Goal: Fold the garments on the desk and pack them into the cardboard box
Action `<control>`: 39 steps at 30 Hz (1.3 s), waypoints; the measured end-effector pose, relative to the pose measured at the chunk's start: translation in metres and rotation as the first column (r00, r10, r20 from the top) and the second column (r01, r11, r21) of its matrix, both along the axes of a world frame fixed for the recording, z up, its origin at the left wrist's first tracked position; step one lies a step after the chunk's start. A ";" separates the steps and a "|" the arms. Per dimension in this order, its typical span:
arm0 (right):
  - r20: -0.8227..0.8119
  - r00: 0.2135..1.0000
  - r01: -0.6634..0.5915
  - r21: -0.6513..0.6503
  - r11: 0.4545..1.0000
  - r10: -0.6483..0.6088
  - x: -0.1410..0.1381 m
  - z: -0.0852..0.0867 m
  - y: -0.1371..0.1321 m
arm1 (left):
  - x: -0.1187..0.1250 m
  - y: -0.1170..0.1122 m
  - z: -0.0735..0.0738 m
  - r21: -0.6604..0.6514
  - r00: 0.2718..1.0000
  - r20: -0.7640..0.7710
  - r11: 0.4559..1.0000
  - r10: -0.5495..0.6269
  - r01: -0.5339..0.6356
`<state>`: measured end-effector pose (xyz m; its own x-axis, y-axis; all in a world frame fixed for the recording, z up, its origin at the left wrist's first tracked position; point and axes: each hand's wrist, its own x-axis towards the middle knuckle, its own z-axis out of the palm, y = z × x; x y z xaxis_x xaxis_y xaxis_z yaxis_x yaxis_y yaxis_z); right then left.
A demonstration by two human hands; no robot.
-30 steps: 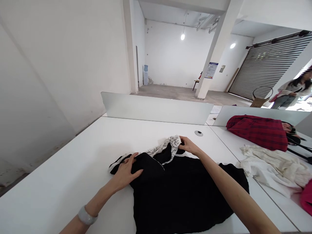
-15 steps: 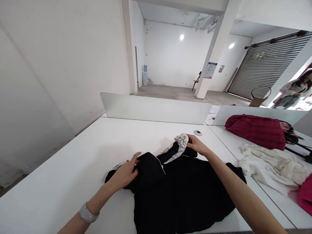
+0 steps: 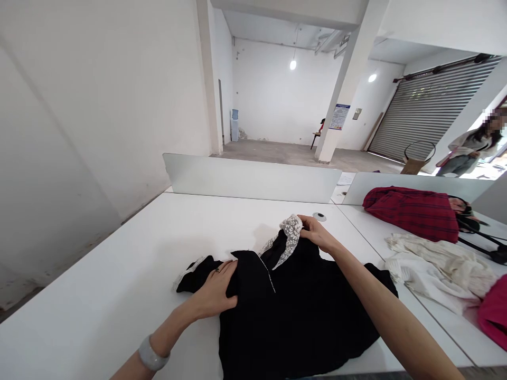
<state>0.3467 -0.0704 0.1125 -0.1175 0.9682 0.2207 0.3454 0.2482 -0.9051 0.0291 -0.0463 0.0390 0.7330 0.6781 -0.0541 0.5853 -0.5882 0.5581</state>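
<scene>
While the right hand [image 3: 317,234] pinches white lace [image 3: 292,230] mid-frame | left hand [image 3: 216,289], thumb spread from fingers, rests on black garment [image 3: 301,322] | garment on bench [image 3: 134,248], lower centre | uneven tug might skew cloth or strain lace

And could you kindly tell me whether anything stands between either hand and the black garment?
Nothing visible does: the left hand touches the black garment directly, and the right hand grips it at the white lace trim. The white clothes lie off to the right.
</scene>
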 end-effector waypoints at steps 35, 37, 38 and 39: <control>0.143 0.945 0.145 0.628 0.765 -0.296 0.013 0.228 -0.075 | 0.019 0.018 0.248 0.571 0.759 0.644 0.603 0.093 -0.558; 0.183 0.906 0.127 0.741 0.659 -0.381 0.009 0.276 -0.104 | 0.022 0.000 0.289 0.661 0.761 0.649 0.492 0.004 -0.567; 0.158 0.915 0.129 0.758 0.639 -0.372 0.009 0.295 -0.120 | 0.022 -0.011 0.309 0.713 0.778 0.625 0.444 -0.055 -0.542; 0.099 0.946 0.134 0.747 0.651 -0.309 0.011 0.311 -0.134 | 0.021 -0.021 0.327 0.759 0.796 0.595 0.403 -0.112 -0.511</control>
